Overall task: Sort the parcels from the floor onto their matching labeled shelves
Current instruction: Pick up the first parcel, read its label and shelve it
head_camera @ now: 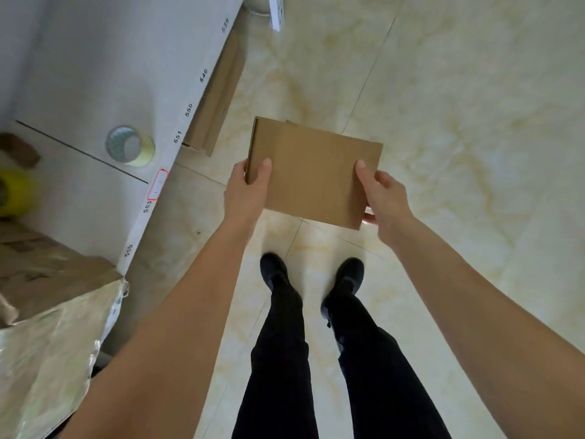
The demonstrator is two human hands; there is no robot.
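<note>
Both grips on flat cardboard parcel (313,172)

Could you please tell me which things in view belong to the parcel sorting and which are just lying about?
Part of the job:
- flat brown cardboard parcel, held by left hand and right hand
- white shelf with number labels

Lying about:
- roll of clear tape
- yellow tape roll
- crinkled plastic wrapping
</note>
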